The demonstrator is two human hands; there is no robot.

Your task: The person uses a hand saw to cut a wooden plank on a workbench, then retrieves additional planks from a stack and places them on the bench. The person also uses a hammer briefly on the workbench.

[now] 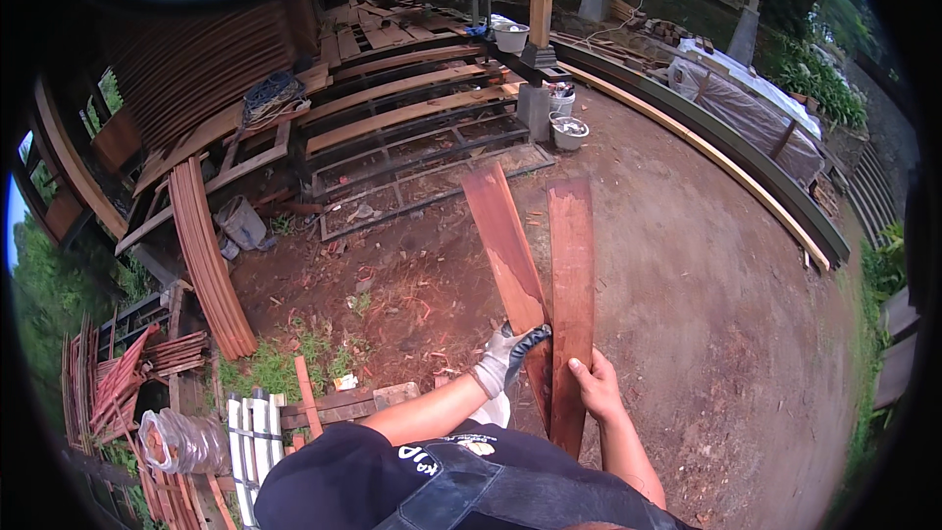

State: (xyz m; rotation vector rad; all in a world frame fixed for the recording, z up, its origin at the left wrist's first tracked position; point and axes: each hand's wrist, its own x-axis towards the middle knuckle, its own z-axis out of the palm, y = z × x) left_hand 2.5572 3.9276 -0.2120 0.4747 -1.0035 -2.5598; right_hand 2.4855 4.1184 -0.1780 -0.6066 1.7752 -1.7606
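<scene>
Two reddish-brown wooden planks stand out in front of me, spread apart at their far ends and close together near my body. My left hand (pixel 506 357), in a grey and black glove, is closed round the left plank (pixel 498 236), which has a darker, uneven patch along its face. The bare right hand (pixel 597 388) grips the edge of the right plank (pixel 572 265), thumb on its face and fingers hidden behind. Near my chest the planks' lower ends overlap.
Ahead lies an open floor frame (pixel 412 145) with loose boards. Buckets (pixel 569 132) stand by a post (pixel 541 0). Long strips (pixel 208 255) lean at the left, above stacked timber and a plastic-wrapped roll (pixel 183 440). A long beam (pixel 726 152) edges the dirt ground (pixel 726 334) on the right.
</scene>
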